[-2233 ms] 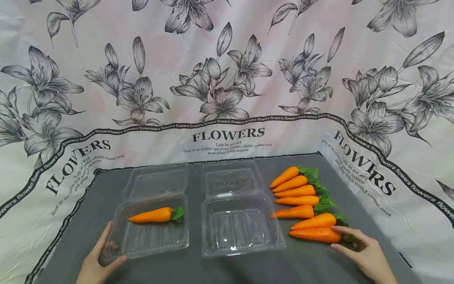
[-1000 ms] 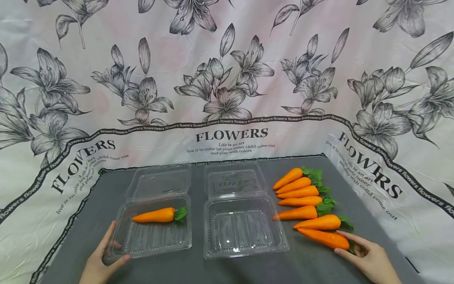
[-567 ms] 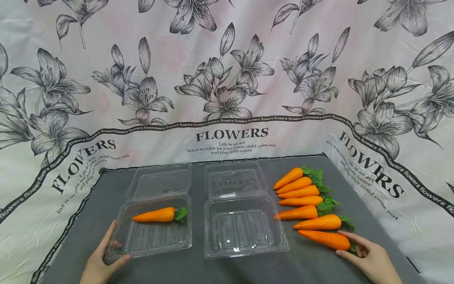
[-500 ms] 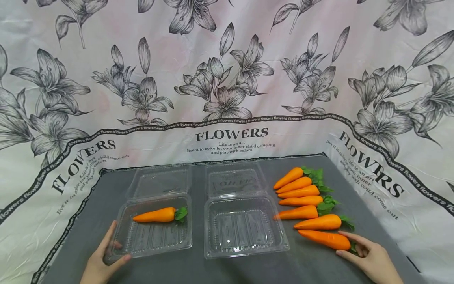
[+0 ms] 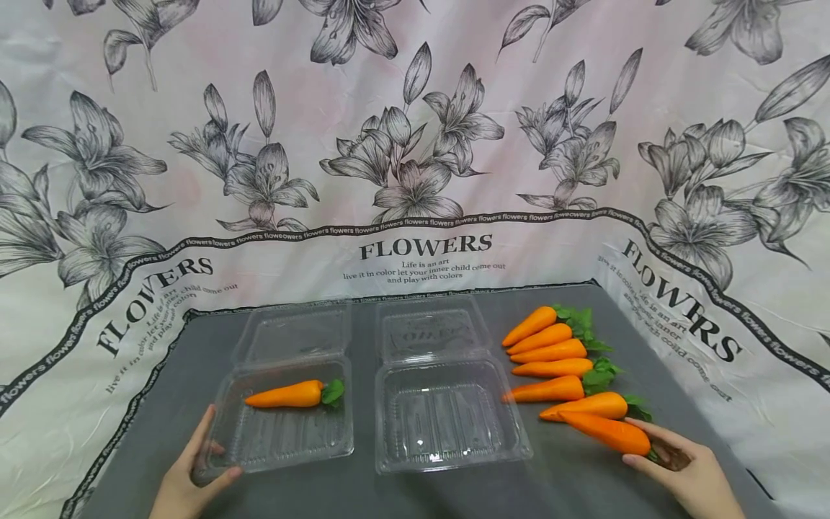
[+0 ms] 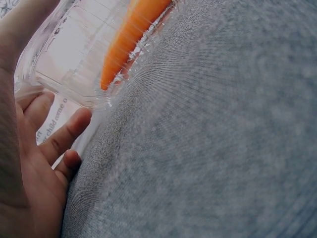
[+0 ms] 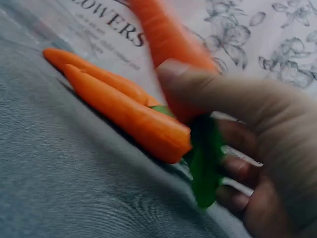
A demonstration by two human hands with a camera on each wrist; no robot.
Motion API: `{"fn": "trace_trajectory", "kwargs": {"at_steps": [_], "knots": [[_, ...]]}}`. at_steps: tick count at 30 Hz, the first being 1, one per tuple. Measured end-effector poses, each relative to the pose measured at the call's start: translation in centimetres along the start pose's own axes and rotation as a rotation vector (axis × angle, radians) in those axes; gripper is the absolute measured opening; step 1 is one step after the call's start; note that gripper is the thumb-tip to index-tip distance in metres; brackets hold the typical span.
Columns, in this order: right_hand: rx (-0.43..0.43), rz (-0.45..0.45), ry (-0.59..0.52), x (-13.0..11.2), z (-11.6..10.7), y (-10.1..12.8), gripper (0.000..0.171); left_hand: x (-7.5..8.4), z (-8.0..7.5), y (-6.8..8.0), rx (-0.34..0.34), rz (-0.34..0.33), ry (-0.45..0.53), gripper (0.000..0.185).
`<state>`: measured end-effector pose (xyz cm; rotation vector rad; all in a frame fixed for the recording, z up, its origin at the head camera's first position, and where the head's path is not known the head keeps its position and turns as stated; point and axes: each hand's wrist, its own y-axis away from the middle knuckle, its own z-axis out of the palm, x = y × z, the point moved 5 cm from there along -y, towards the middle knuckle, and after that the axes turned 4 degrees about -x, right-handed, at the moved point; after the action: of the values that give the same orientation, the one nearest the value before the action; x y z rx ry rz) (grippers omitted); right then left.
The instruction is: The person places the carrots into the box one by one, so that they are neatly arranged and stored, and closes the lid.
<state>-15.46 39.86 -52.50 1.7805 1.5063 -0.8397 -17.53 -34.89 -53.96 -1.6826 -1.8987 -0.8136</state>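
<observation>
My right hand pinches an orange carrot by its thick end, between thumb and fingers. In the right wrist view this carrot is raised above two others, its green leaves hanging beside the palm. My left hand holds the front left corner of a clear plastic clamshell box, thumb at the front and fingers along the side. One carrot lies across that box, leaves to the right. The left wrist view shows the left fingers against the box's wall.
A second clear clamshell box, lid folded back and nothing inside, stands in the middle of the grey table. Several carrots lie in a column at right, leaves outward; one tip reaches the box's edge. Patterned flower cloth surrounds the table.
The right hand has drawn the nearest carrot off to the right and lifted it, its tip now overlapping the carrot behind. The left hand stays at the box corner.
</observation>
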Motion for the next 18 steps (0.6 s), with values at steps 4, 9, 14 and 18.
{"fn": "trace_trajectory", "kwargs": {"at_steps": [4,9,14,18], "knots": [[0.04,-0.078,-0.073,-1.3,0.0,-0.1,0.063,-0.1,0.0,0.0,-0.012,-0.011,0.014,0.117],[0.119,-0.257,-0.053,-4.8,0.7,-0.6,0.052,-0.1,-0.1,-0.1,-0.013,-0.023,0.008,0.118],[0.18,-0.348,-0.01,-8.5,1.6,-2.0,0.046,-0.1,0.0,-0.2,-0.017,-0.034,-0.012,0.12],[0.19,-0.423,-0.009,-11.7,2.6,-3.4,0.045,-0.1,-0.1,-0.1,-0.021,-0.05,-0.006,0.121]]}}
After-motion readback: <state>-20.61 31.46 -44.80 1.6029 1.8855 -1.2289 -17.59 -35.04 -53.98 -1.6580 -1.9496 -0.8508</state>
